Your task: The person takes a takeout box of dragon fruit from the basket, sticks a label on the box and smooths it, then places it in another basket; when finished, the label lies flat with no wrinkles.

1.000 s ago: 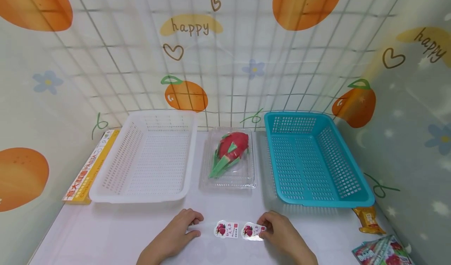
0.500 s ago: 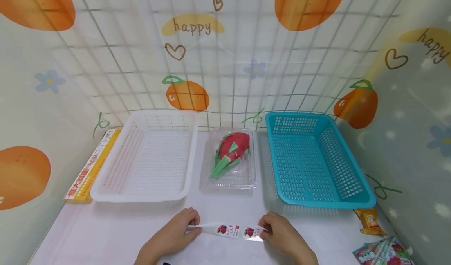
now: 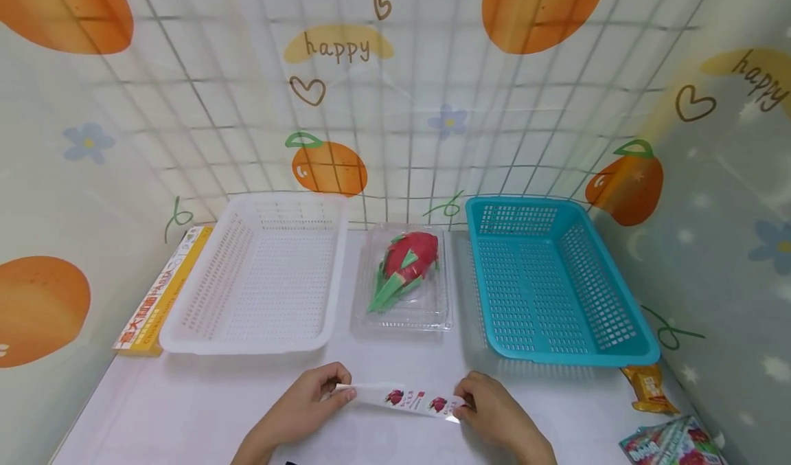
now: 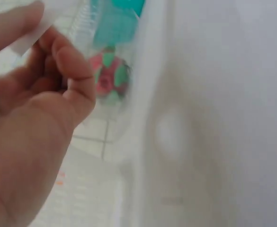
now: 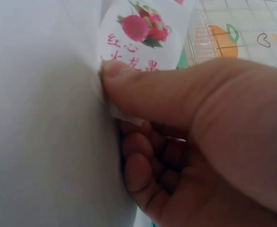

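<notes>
A strip of dragon fruit stickers [image 3: 404, 399] is stretched between my two hands, just above the table. Its left, unprinted end is pinched by the thumb and fingers of my left hand [image 3: 309, 404]. At the other end my right hand [image 3: 497, 410] pinches the strip, the thumb lying over a printed sticker [image 5: 140, 45] in the right wrist view. Beyond the strip, a red and green dragon fruit [image 3: 413, 259] is in a clear plastic box [image 3: 435, 319]. The left wrist view shows the white strip end [image 4: 36, 33] between thumb and fingers.
A white basket [image 3: 247, 347] stands left of the box, a teal basket [image 3: 556, 356] right of it. The pasta box [image 3: 157, 300] lies along the far left. A gold packet [image 3: 647, 388] and colourful packaging [image 3: 673, 443] lie at the right. Fabric-covered walls enclose the table.
My left hand has lifted its end of the sticker strip slightly, so the strip now slants down toward my right hand. The right hand has hardly moved.
</notes>
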`<state>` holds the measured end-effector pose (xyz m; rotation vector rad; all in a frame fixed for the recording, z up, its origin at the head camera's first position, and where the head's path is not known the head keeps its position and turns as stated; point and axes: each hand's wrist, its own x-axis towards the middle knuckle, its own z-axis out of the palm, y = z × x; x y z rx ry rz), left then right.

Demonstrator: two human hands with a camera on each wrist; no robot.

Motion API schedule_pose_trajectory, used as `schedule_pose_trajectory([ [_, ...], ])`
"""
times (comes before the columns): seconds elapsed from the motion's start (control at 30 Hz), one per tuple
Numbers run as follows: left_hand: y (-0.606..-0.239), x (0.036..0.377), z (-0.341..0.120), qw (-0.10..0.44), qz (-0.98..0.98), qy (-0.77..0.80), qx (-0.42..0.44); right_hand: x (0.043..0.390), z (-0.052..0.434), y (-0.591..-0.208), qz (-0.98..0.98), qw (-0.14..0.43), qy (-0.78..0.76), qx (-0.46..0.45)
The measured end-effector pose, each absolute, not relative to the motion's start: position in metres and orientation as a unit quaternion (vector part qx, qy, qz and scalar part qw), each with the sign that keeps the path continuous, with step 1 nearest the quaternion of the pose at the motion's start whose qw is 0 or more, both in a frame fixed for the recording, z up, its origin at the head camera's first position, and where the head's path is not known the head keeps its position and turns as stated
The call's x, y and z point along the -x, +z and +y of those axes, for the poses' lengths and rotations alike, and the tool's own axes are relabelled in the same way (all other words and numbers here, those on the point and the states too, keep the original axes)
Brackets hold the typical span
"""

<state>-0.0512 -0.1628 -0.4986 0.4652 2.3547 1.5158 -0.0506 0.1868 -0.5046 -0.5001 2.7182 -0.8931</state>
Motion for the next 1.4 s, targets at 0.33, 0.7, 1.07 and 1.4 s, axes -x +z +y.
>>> schedule_pose_trajectory([
  [0.33, -0.46, 0.06, -0.133, 0.141, 0.795, 0.582, -0.1, 0.048, 0.184, -0.503, 0.928, 0.126, -0.306, 0.17],
  [0.7, -0.425, 0.086, -0.101, 0.045, 0.794, 0.605, -0.046, 0.044, 0.166, -0.503, 0.902, 0.175, -0.349, 0.185],
  [1.07, -0.416, 0.114, -0.072, 0.012, 0.775, 0.629, -0.056, 0.047, 0.124, -0.502, 0.865, 0.24, -0.407, 0.166],
  [1.4, -0.423, 0.129, -0.054, 0.023, 0.751, 0.656, -0.08, 0.051, 0.115, -0.505, 0.856, 0.243, -0.432, 0.145],
])
